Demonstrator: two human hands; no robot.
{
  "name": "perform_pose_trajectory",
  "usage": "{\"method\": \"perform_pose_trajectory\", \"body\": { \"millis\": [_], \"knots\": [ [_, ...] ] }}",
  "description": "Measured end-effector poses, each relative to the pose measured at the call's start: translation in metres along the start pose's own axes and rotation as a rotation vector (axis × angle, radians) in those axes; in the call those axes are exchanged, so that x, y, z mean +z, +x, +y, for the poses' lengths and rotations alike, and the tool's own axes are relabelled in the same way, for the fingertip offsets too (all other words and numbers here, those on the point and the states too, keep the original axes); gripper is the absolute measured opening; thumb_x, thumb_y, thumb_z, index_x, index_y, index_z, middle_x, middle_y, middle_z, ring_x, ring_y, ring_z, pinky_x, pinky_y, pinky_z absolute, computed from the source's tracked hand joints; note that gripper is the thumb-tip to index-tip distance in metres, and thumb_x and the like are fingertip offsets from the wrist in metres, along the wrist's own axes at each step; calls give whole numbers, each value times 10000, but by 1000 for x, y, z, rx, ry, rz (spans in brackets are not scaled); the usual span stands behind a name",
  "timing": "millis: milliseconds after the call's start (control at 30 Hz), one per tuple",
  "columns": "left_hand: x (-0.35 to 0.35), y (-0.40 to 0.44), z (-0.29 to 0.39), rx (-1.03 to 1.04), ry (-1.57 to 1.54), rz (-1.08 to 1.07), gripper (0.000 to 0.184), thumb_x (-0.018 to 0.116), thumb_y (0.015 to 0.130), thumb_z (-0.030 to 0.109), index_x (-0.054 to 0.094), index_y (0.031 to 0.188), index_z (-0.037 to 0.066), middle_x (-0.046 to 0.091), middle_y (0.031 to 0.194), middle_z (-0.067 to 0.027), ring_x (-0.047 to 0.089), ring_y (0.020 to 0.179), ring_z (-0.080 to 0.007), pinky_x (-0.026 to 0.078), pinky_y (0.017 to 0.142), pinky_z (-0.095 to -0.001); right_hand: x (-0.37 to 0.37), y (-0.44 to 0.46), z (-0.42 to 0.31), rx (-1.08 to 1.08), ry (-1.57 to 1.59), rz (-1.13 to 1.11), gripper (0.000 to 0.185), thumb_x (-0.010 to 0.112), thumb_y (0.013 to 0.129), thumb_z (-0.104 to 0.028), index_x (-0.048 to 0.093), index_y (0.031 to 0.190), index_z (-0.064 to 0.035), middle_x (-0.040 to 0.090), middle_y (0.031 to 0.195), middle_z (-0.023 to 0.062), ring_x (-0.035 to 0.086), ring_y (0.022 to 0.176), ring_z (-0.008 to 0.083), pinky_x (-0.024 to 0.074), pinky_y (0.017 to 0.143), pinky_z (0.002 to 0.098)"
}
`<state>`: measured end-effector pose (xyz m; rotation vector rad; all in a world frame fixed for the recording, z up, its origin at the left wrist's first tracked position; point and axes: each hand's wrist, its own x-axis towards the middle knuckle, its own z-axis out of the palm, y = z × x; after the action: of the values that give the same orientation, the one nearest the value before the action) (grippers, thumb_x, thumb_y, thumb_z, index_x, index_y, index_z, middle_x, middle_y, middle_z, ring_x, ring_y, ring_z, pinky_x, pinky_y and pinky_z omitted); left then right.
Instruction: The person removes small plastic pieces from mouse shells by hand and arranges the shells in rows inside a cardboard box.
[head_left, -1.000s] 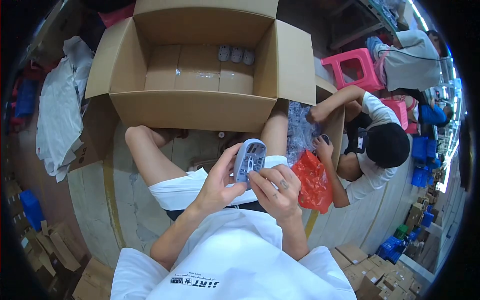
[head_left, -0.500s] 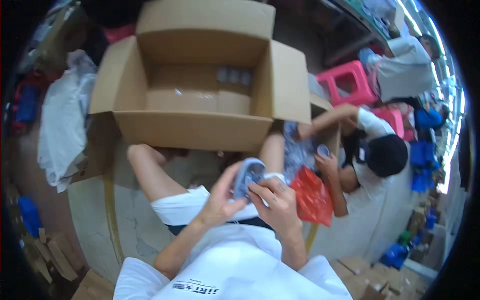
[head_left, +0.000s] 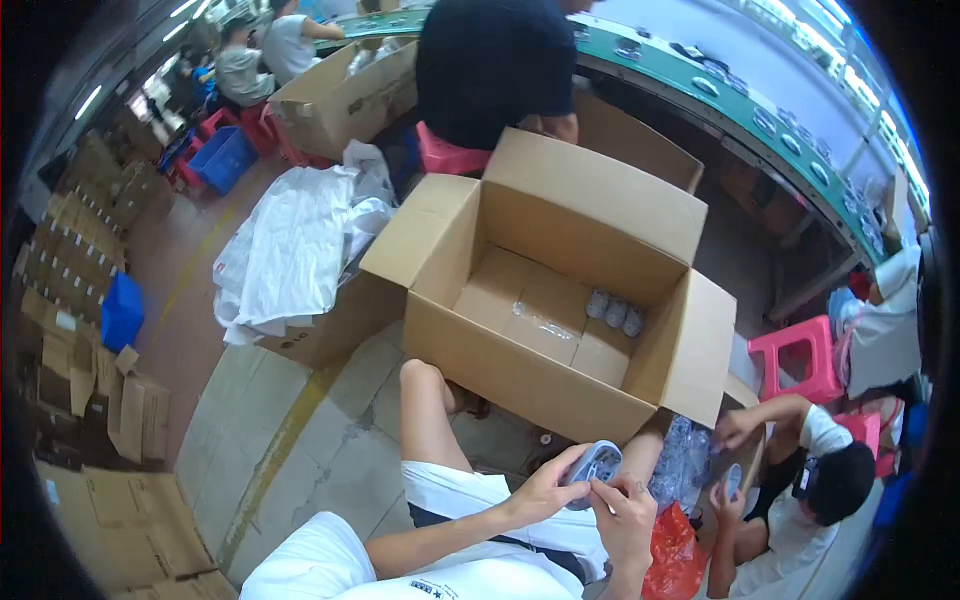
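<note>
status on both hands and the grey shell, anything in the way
Left hand gripping grey shell. Right hand at its near edge. Nothing visibly blocking; open carton sits beyond.

Tiled floor point(head_left: 250, 390) — crossed by yellow stripe point(head_left: 295, 428) | pink stool point(head_left: 824, 352) placed near green tabletop point(head_left: 735, 110) | tube light point(head_left: 87, 101) mounted overhead

The oval shell point(head_left: 598, 464) at lower centre is grey, the carton point(head_left: 520, 385) mid-frame plain brown, the bag point(head_left: 675, 555) lower right red, the worktop point(head_left: 735, 105) upper right green.
</note>
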<state>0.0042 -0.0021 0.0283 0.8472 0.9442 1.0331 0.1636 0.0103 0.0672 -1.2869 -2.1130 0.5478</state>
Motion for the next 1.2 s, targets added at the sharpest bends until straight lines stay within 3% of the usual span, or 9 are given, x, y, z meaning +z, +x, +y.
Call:
{"method": "perform_pose_trajectory", "body": {
  "millis": [267, 400, 433, 467, 533, 733, 1067, 1200],
  "knots": [
    [15, -19, -13, -16, -74, 26, 538, 519, 864, -4, 393, 1387, -2, 542, 1278, -143, 554, 1129, -222, 458, 952, -290, -4, -32, -15, 78, 74, -30, 175, 718, 723, 30, 730, 889, -24, 536, 778, 62, 470, 602, 171, 390, 527, 260],
    [17, -19, -20, 107, -24, 15, 536, 505, 849, -34, 408, 1375, -5, 553, 1264, -147, 558, 1127, -224, 458, 958, -294, -4, -38, -9, 2, -33, 4, 151, 683, 760, 32, 713, 899, -20, 491, 779, 60, 436, 604, 164, 375, 524, 254],
    [12, -10, -20, 122, -37, 37, 550, 522, 833, -46, 415, 1371, -1, 554, 1260, -148, 560, 1118, -229, 456, 961, -303, -5, -28, -12, 83, 7, -47, 187, 685, 765, 9, 710, 939, -57, 506, 805, 97, 493, 626, 227, 420, 538, 302],
    [-1, 3, -18, 185, 97, 86, 541, 546, 823, -42, 441, 1352, 4, 562, 1246, -136, 560, 1103, -225, 453, 958, -310, 4, -12, -2, 72, 31, -34, 199, 681, 766, 25, 708, 944, -62, 526, 819, 82, 508, 639, 202, 428, 544, 297],
    [-9, 7, -4, 323, 206, 182, 547, 532, 769, -57, 474, 1310, 0, 574, 1232, -127, 557, 1074, -237, 441, 946, -328, 8, 7, -18, 146, 148, 163, 221, 684, 757, 45, 710, 947, -66, 548, 833, 68, 515, 652, 170, 434, 553, 277],
    [0, 47, -8, 128, 61, 132, 495, 491, 857, -56, 437, 1340, 35, 552, 1223, -126, 553, 1052, -218, 436, 935, -304, 19, 35, 39, 128, 252, 145, 218, 715, 746, 47, 699, 949, -29, 540, 836, 48, 483, 606, 119, 415, 507, 228],
    [0, 46, -5, 131, 47, -31, 569, 526, 819, -95, 412, 1365, 21, 567, 1201, -142, 564, 1033, -195, 468, 902, -276, 19, 37, 43, 20, -88, 179, 187, 757, 718, 22, 702, 890, -28, 467, 786, 37, 458, 600, 133, 368, 472, 236],
    [-1, 47, -7, 88, 51, -5, 584, 534, 810, -97, 417, 1367, 33, 579, 1178, -136, 573, 1006, -184, 486, 872, -271, 25, 37, 49, -12, -165, 183, 183, 758, 719, 20, 701, 881, -41, 472, 795, 43, 459, 588, 131, 367, 455, 240]
  ]
}}
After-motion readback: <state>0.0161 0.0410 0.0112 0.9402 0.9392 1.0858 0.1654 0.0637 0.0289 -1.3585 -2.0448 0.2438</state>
